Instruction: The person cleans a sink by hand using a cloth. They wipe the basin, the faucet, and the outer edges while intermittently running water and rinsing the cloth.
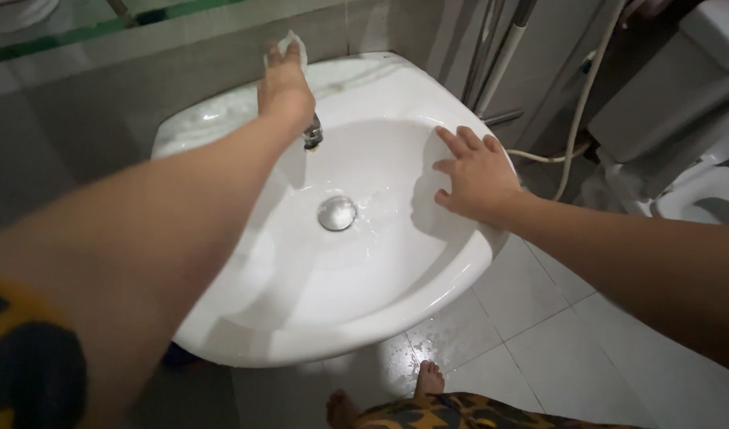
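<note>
I have only the one view, worn on my head, and it looks steeply down and slightly forward from standing height. It sits close over the white basin [396, 278], which fills the middle of the frame. The tiled floor [571, 349] shows below and to the right, the wall [79, 103] along the top.

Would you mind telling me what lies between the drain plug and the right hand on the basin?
In the head view, only bare wet white basin lies between the drain plug and the right hand; nothing else sits there.
</note>
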